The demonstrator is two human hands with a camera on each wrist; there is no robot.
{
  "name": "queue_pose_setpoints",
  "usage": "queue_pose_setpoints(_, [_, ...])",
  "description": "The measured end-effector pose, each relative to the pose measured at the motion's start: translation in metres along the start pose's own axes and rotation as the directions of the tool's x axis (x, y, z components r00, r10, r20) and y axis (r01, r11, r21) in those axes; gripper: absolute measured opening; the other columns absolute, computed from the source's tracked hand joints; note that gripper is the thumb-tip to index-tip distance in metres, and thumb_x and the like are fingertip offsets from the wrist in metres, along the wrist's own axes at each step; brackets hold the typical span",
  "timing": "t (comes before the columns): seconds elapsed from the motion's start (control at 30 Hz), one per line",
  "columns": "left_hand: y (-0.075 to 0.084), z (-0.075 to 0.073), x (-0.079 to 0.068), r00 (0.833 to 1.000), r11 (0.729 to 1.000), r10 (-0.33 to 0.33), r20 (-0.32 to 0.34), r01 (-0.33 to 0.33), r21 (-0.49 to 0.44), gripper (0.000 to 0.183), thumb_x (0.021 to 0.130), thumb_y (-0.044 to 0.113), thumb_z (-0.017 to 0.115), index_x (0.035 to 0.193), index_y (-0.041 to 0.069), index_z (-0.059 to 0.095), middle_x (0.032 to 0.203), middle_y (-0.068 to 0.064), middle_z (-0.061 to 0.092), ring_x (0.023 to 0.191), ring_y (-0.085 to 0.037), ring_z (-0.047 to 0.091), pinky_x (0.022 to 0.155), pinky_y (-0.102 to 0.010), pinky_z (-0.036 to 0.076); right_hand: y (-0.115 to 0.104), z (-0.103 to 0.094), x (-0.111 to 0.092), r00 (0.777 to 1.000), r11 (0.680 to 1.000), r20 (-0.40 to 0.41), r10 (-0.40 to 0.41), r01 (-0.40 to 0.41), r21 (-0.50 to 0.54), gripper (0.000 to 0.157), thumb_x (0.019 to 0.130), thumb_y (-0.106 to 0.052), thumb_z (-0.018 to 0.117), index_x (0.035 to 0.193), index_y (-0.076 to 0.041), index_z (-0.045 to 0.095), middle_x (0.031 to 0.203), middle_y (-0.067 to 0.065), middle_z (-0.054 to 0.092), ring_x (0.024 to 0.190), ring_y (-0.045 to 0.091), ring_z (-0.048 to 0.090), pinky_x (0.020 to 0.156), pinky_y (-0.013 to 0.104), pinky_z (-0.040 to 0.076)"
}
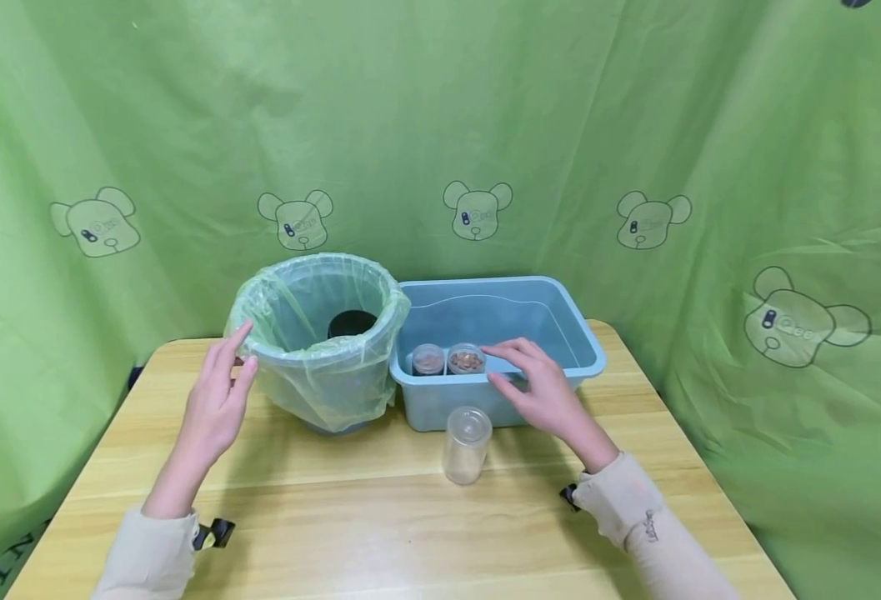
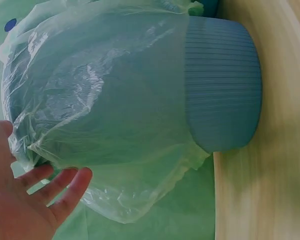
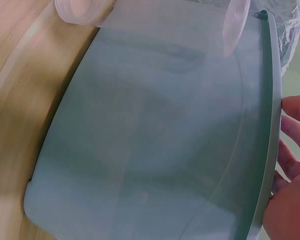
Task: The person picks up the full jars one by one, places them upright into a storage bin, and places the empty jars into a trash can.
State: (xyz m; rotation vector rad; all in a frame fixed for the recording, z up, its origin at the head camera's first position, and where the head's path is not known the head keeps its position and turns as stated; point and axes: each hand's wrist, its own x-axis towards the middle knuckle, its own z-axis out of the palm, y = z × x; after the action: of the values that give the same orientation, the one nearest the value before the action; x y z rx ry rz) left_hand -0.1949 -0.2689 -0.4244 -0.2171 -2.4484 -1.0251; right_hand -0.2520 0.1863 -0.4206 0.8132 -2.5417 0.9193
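Note:
My left hand is beside the left rim of a bin lined with a thin green plastic bag, fingers loosely extended. In the left wrist view its fingertips lie close to the bag; contact cannot be told. Over the front rim of a blue plastic basin is my right hand, thumb and fingers spread apart, nothing visibly held. Its fingers come near a clear jar of brown pieces inside the basin. Another small jar stands left of that one. A clear, empty-looking jar stands on the table before the basin.
A black round thing lies inside the lined bin. Bin and basin stand side by side at the back of the wooden table. Green curtains with bear drawings hang behind and on both sides.

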Motion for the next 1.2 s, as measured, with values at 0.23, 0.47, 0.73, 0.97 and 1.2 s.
queue_pose_setpoints(0.23, [-0.003, -0.004, -0.013, 0.998, 0.998, 0.051, 0.022, -0.052, 0.041, 0.06, 0.111, 0.024, 0.046, 0.166, 0.028, 0.024, 0.155, -0.021, 0.043, 0.121, -0.035, 0.056, 0.091, -0.046, 0.055, 0.002, -0.009, -0.005, 1.0, 0.999, 0.002, -0.008, 0.008, 0.047, 0.041, 0.097, -0.017, 0.074, 0.137, -0.013, 0.067, 0.13, 0.008, 0.066, 0.124, 0.031, 0.06, 0.107, 0.055, 0.05])
queue_pose_setpoints(0.47, [-0.01, -0.02, -0.026, 0.995, 0.988, 0.082, 0.055, -0.088, 0.124, 0.065, 0.109, 0.022, 0.051, 0.167, 0.027, 0.022, 0.158, -0.024, 0.041, 0.123, -0.044, 0.057, 0.088, -0.068, 0.052, 0.014, -0.031, -0.019, 0.999, 1.0, -0.04, 0.008, -0.008, 0.008, 0.045, 0.096, -0.013, 0.074, 0.14, -0.013, 0.065, 0.13, 0.008, 0.066, 0.124, 0.028, 0.059, 0.105, 0.052, 0.05])
queue_pose_setpoints(0.73, [-0.009, -0.025, -0.024, 0.994, 0.99, 0.09, 0.058, -0.096, 0.104, 0.064, 0.108, 0.021, 0.051, 0.166, 0.027, 0.024, 0.156, -0.024, 0.043, 0.123, -0.044, 0.056, 0.09, -0.067, 0.05, 0.018, -0.039, -0.031, 0.994, 0.999, -0.097, -0.04, 0.038, -0.016, 0.045, 0.093, -0.007, 0.076, 0.137, -0.011, 0.067, 0.126, 0.008, 0.068, 0.119, 0.026, 0.062, 0.102, 0.03, 0.05])
queue_pose_setpoints(0.97, [-0.004, -0.021, -0.011, 0.996, 0.997, 0.07, 0.047, -0.071, 0.022, 0.058, 0.11, 0.023, 0.049, 0.165, 0.028, 0.03, 0.155, -0.022, 0.042, 0.123, -0.04, 0.056, 0.09, -0.065, 0.049, 0.003, -0.009, -0.05, 0.983, 0.984, -0.057, -0.176, 0.178, 0.026, 0.047, 0.086, -0.009, 0.081, 0.132, -0.013, 0.07, 0.127, 0.005, 0.069, 0.119, 0.023, 0.061, 0.107, 0.033, 0.049])
queue_pose_setpoints(1.2, [-0.004, -0.016, -0.004, 0.998, 0.997, 0.068, 0.009, -0.068, 0.026, 0.053, 0.109, 0.023, 0.05, 0.161, 0.024, 0.039, 0.155, -0.018, 0.042, 0.123, -0.036, 0.055, 0.09, -0.05, 0.049, -0.007, 0.017, -0.06, 0.982, 0.997, 0.173, -0.07, 0.066, 0.029, 0.059, 0.091, -0.028, 0.08, 0.146, -0.02, 0.059, 0.143, 0.002, 0.06, 0.131, 0.024, 0.058, 0.109, 0.052, 0.05])
